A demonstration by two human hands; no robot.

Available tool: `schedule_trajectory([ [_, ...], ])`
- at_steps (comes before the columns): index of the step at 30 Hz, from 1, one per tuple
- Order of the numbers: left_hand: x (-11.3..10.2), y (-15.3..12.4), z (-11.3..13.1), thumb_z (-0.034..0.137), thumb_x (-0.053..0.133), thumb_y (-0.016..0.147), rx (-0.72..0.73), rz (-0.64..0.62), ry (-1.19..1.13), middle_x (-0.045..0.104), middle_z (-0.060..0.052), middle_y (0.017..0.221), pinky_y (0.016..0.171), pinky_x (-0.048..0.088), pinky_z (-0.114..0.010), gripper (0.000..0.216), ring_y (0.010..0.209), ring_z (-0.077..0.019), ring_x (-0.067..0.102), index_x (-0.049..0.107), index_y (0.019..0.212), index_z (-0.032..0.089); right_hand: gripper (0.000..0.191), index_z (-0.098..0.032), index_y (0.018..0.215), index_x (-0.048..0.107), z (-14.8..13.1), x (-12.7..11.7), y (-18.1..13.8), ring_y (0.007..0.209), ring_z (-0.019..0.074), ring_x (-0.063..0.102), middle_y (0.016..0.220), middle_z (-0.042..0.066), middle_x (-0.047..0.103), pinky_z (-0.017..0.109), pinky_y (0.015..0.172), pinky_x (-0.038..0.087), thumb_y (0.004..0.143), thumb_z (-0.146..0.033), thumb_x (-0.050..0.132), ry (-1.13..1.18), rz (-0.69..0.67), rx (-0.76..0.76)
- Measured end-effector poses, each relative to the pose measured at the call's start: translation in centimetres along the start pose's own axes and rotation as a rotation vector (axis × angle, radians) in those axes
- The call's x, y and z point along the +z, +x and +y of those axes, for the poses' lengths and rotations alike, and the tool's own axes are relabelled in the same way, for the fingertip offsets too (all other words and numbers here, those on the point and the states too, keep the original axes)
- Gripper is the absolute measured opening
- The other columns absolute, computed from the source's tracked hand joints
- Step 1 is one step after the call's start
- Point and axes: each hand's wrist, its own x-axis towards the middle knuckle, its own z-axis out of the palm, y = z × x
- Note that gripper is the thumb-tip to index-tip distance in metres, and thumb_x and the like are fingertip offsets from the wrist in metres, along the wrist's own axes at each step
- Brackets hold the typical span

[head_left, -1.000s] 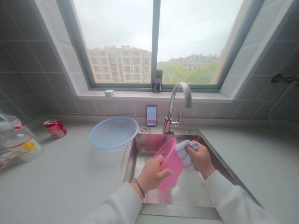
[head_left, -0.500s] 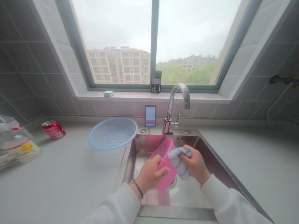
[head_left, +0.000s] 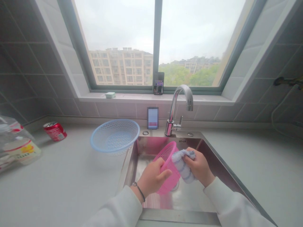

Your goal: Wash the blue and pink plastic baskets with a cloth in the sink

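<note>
A pink plastic basket [head_left: 170, 178] with a perforated wall is tilted over the steel sink [head_left: 189, 198]. My left hand [head_left: 152, 176] grips its near rim, thumb outside and fingers mostly hidden within. My right hand [head_left: 199, 165] is closed on a bunched white cloth [head_left: 184, 165] with greyish stripes. The cloth lies against the basket's outer right side, near the rim. Behind the basket rises the chrome faucet [head_left: 176, 107]; no water shows from its spout.
Left of the sink a light blue colander [head_left: 115, 135] stands on the counter [head_left: 71, 176]. Farther left are a red can [head_left: 55, 131] and clear plastic bottles [head_left: 19, 146]. A phone-like device [head_left: 152, 118] leans behind the sink, and a phone [head_left: 158, 83] stands on the windowsill.
Basket, cloth and right hand have shifted very slightly right and down in view. Both grips are the same.
</note>
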Motion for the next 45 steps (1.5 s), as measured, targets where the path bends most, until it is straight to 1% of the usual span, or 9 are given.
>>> schedule_trajectory([
  [8, 0.2, -0.1, -0.3, 0.075, 0.042, 0.086, 0.029, 0.005, -0.004, 0.053, 0.0, 0.072, 0.059, 0.029, -0.027, 0.055, 0.065, -0.0161, 0.045, 0.046, 0.077, 0.02, 0.034, -0.022, 0.058, 0.044, 0.9, -0.7, 0.5, 0.053, 0.0126, 0.041, 0.053, -0.004, 0.045, 0.025, 0.05, 0.033, 0.076, -0.048, 0.058, 0.006, -0.014, -0.023],
  [14, 0.4, -0.3, -0.5, 0.068, 0.028, 0.095, 0.032, 0.053, -0.085, 0.047, 0.003, 0.063, 0.055, 0.028, -0.026, 0.051, 0.058, -0.0153, 0.047, 0.04, 0.075, 0.022, 0.036, -0.022, 0.058, 0.046, 1.6, -2.1, 1.1, 0.054, 0.0138, 0.043, 0.053, -0.003, 0.047, 0.026, 0.052, 0.034, 0.08, -0.049, 0.057, -0.083, 0.211, -0.011],
  [19, 0.3, -0.3, -0.3, 0.061, 0.025, 0.098, -0.019, 0.013, -0.095, 0.043, 0.005, 0.059, 0.052, 0.028, -0.026, 0.046, 0.052, -0.0142, 0.046, 0.037, 0.074, 0.023, 0.033, -0.021, 0.06, 0.052, 0.3, -0.9, -0.2, 0.052, 0.0137, 0.046, 0.053, -0.003, 0.051, 0.026, 0.05, 0.035, 0.078, -0.048, 0.059, -0.058, -0.005, -0.075],
  [21, 0.2, -0.3, -0.2, 0.06, 0.025, 0.098, -0.019, 0.0, -0.077, 0.043, 0.004, 0.059, 0.052, 0.028, -0.026, 0.045, 0.052, -0.0141, 0.046, 0.037, 0.074, 0.023, 0.032, -0.021, 0.059, 0.052, 0.6, -1.0, -0.1, 0.052, 0.0135, 0.047, 0.053, -0.003, 0.052, 0.025, 0.05, 0.035, 0.077, -0.047, 0.059, -0.07, -0.024, -0.081],
  [27, 0.1, -0.4, 0.3, 0.058, 0.027, 0.098, 0.023, 0.027, -0.058, 0.044, 0.003, 0.064, 0.055, 0.029, -0.026, 0.044, 0.058, -0.0146, 0.044, 0.035, 0.073, 0.023, 0.036, -0.021, 0.06, 0.051, 1.3, -2.0, 0.7, 0.054, 0.0147, 0.048, 0.054, -0.002, 0.052, 0.026, 0.052, 0.037, 0.08, -0.05, 0.057, -0.118, 0.207, 0.002],
  [33, 0.0, -0.2, 0.2, 0.053, 0.026, 0.098, 0.008, -0.003, 0.021, 0.044, 0.003, 0.063, 0.056, 0.027, -0.028, 0.04, 0.057, -0.0156, 0.045, 0.038, 0.074, 0.023, 0.032, -0.021, 0.058, 0.053, -0.4, -0.9, -0.7, 0.05, 0.0126, 0.044, 0.052, -0.003, 0.051, 0.026, 0.05, 0.035, 0.076, -0.046, 0.06, 0.0, -0.147, -0.131],
  [39, 0.1, -0.1, 0.2, 0.05, 0.027, 0.098, 0.017, 0.041, 0.0, 0.045, 0.002, 0.064, 0.058, 0.027, -0.028, 0.038, 0.06, -0.0157, 0.046, 0.037, 0.072, 0.023, 0.032, -0.021, 0.06, 0.053, 1.0, -1.8, 0.3, 0.054, 0.015, 0.048, 0.054, -0.001, 0.054, 0.027, 0.052, 0.037, 0.078, -0.047, 0.058, -0.063, 0.166, -0.019],
  [43, 0.2, -0.2, 0.1, 0.049, 0.027, 0.098, 0.001, 0.03, 0.042, 0.045, 0.002, 0.064, 0.058, 0.027, -0.028, 0.038, 0.059, -0.0158, 0.046, 0.037, 0.072, 0.023, 0.03, -0.021, 0.06, 0.056, 0.0, -0.7, -0.7, 0.051, 0.0137, 0.046, 0.053, -0.002, 0.054, 0.026, 0.05, 0.036, 0.076, -0.045, 0.061, 0.007, -0.116, -0.113],
  [45, 0.2, -0.2, 0.1, 0.05, 0.027, 0.098, -0.001, 0.03, 0.047, 0.046, 0.002, 0.064, 0.058, 0.028, -0.028, 0.039, 0.06, -0.0159, 0.046, 0.038, 0.072, 0.023, 0.028, -0.02, 0.059, 0.055, -0.2, -0.5, -0.8, 0.051, 0.0133, 0.046, 0.053, -0.002, 0.054, 0.026, 0.05, 0.036, 0.075, -0.042, 0.061, -0.002, -0.167, -0.123],
])
